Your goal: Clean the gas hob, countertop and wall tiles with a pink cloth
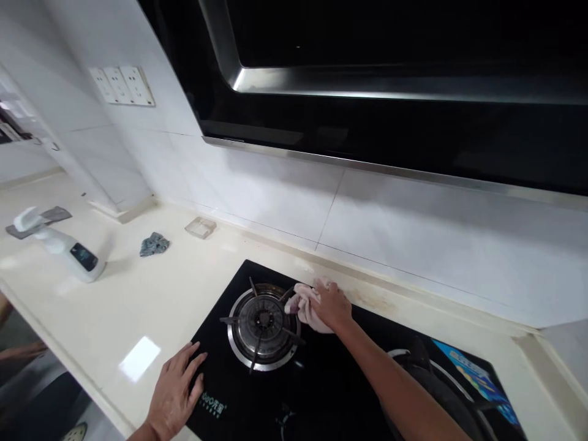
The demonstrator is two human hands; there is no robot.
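Observation:
A pale pink cloth (309, 307) is bunched under my right hand (331, 304), whose fingers close on it at the back edge of the black glass gas stove (321, 373). The cloth lies just right of the left burner (264, 324), close to its pan support. My left hand (177, 387) rests with fingers spread on the stove's left front edge, partly over the countertop. My right forearm covers part of the right burner (436, 392).
A white spray bottle (68, 248), a crumpled grey-green scouring pad (155, 244), a clear plastic dish (201, 228) and a grey cloth (55, 214) are on the cream countertop (184, 294). The black range hood (367, 131) overhangs the stove. A brownish stain (372, 301) marks the counter behind it.

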